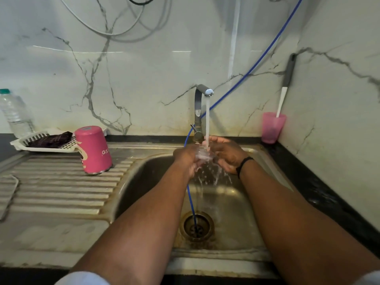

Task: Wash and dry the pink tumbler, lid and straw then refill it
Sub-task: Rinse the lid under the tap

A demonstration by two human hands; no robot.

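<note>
The pink tumbler (93,150) stands upside down on the ribbed steel drainboard (61,186), left of the basin. Both my hands are over the sink (236,202) under the running tap (202,103). My left hand (188,159) and my right hand (228,155) together hold a small clear pinkish piece, the lid (203,155), in the water stream. Water splashes off it into the basin. I cannot see the straw clearly.
A white slotted tray (41,140) with a dark cloth sits behind the tumbler, beside a plastic water bottle (14,114). A pink cup (272,127) with a brush stands in the right corner. A blue hose (191,200) runs down into the drain (196,226).
</note>
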